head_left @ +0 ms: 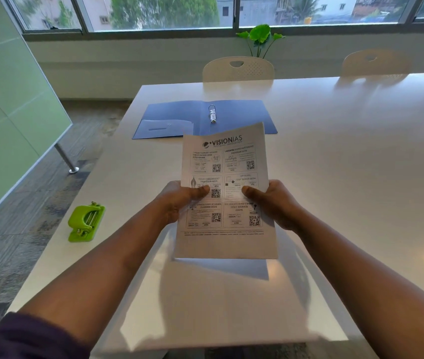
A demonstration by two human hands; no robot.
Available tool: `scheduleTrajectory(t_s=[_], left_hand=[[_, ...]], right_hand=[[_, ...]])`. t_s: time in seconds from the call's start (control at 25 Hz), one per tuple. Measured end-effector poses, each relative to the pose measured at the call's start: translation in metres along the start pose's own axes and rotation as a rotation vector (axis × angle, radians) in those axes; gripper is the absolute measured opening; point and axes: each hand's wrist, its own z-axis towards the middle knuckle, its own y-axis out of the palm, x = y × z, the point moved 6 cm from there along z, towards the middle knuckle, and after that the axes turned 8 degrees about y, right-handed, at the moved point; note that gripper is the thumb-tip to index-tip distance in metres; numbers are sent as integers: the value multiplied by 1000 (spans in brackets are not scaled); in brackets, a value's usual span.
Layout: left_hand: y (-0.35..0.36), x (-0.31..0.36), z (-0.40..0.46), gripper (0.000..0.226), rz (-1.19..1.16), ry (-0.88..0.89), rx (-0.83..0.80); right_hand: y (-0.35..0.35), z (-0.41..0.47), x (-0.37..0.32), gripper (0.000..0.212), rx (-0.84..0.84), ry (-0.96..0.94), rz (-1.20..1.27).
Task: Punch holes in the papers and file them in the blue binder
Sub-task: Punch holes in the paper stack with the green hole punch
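While the blue binder (205, 117) lies open with its rings up, the person's left hand (179, 200) and right hand (275, 203) pinch the papers (226, 193) by both side edges, lifted just this side of the binder, probably to square them for the green punch (86, 221) waiting well to the binder's near left.

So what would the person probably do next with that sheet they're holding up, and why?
Probably carry the printed papers left to the green hole punch. Both the left hand and the right hand hold them above the table, no holes show along the edges, and the blue binder already lies open.
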Motion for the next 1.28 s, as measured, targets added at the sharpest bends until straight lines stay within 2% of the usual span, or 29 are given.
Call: scheduleTrajectory(t_s=[0.16,0.36,0.44,0.56,0.68,0.8,0.88,0.96,1.12,1.28], left_hand=[[-19,-3,-4,43,232,28,159],[-57,20,-18,33,800,326,406],[-76,30,-28,24,903,418,466],[-116,35,-45,18,992,458,549],[-164,33,-61,16,1006,479,719],[-215,19,-75,24,1005,218,842],[-239,10,-82,21,964,108,837],[-253,1,-88,15,888,83,816],[-260,-14,-87,27,719,54,733],[-259,-21,-82,30,614,63,727]], right_hand=[[0,0,6,18,-31,77,30],[14,10,4,14,-37,116,51],[28,18,3,14,-46,127,52],[58,28,0,19,-80,144,67],[92,33,-6,15,-135,142,54],[124,38,-9,8,-180,137,77],[142,39,-9,7,-195,135,80],[156,39,-9,6,-201,142,64],[173,37,-9,5,-212,155,39],[173,34,-11,9,-213,156,30]])
